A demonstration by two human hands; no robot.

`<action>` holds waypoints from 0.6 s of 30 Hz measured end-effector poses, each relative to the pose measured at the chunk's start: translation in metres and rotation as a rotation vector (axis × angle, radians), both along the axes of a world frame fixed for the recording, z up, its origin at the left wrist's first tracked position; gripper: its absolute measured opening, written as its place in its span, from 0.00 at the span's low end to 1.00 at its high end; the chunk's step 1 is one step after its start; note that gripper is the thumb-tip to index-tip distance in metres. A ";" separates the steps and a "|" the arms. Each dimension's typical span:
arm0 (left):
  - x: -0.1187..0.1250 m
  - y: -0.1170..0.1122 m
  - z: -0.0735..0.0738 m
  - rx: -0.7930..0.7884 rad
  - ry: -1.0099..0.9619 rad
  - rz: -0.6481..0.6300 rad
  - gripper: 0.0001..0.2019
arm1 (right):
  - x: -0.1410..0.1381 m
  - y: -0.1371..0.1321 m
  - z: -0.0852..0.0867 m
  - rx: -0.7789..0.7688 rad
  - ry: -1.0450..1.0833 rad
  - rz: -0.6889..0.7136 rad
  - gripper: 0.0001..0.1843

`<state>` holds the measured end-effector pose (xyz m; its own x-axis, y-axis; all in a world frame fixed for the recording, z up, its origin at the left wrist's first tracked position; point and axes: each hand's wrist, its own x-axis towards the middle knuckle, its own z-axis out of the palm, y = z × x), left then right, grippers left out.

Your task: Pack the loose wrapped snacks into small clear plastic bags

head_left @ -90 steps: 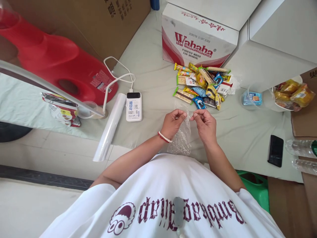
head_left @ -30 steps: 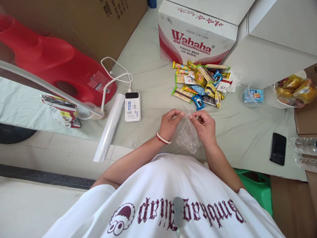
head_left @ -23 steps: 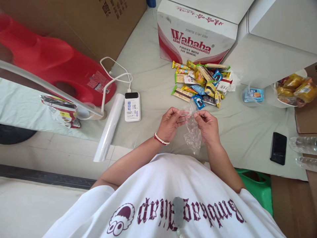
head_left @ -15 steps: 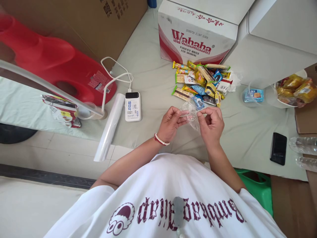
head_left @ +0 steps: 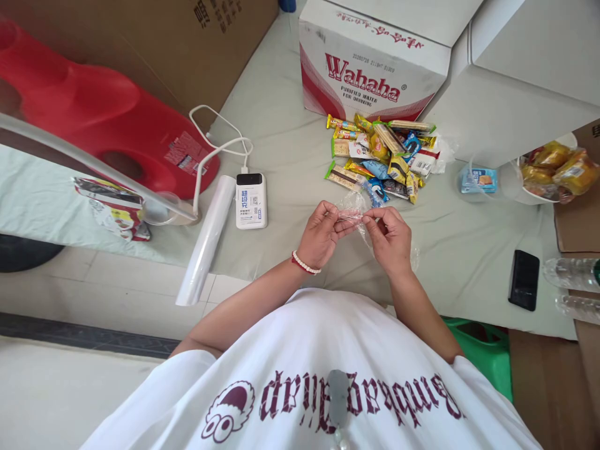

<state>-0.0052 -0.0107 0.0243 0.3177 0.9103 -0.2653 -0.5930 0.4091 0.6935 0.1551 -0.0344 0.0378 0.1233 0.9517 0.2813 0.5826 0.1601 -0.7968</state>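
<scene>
- Plainly, one clear plastic bag [head_left: 352, 210] is pinched at its upper edge between the left hand [head_left: 323, 232] and the right hand [head_left: 391, 240]. Each grip is closed on the film with thumb and fingertips, so the edge is drawn taut between them.
- The bag is held above the sheet-covered worktop [head_left: 290, 125], close in front of the body. Its loose lower part is seen beside the right hand, and nothing can be made out inside it.
- One pile of wrapped snack bars [head_left: 379, 156] is laid just beyond the hands, within easy reach as judged. Well over a dozen packets are heaped there, but an exact count cannot be given because they overlap.
- One Wahaha carton [head_left: 375, 69] is stood right behind the pile.
- One power bank [head_left: 251, 200] with one white cable [head_left: 220, 147] plugged in and one white roll [head_left: 206, 240] are laid to the left, apart from the hands.
- One black phone [head_left: 522, 280] and two water bottles [head_left: 572, 275] are laid to the right. One white bowl [head_left: 527, 195] is set farther back, and several yellow-wrapped cakes [head_left: 557, 169] are held in it.
- One bead bracelet [head_left: 305, 264] is worn on the left wrist.
</scene>
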 end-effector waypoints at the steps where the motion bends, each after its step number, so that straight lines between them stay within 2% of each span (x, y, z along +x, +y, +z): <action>1: 0.000 0.000 0.000 0.002 0.002 0.004 0.26 | 0.000 0.000 0.001 0.002 0.006 -0.016 0.12; 4: 0.001 -0.001 -0.002 0.023 0.010 0.014 0.26 | -0.002 -0.001 0.005 0.075 -0.041 -0.043 0.11; 9: 0.003 -0.003 -0.005 0.056 0.013 0.025 0.25 | -0.010 -0.002 0.003 0.127 -0.186 0.023 0.10; 18: 0.004 -0.004 -0.008 0.008 -0.042 0.026 0.25 | -0.005 0.002 -0.001 -0.068 0.150 0.034 0.11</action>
<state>-0.0010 -0.0144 0.0166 0.3043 0.9205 -0.2452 -0.6322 0.3877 0.6708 0.1503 -0.0325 0.0364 0.1267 0.9721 0.1973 0.4512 0.1207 -0.8842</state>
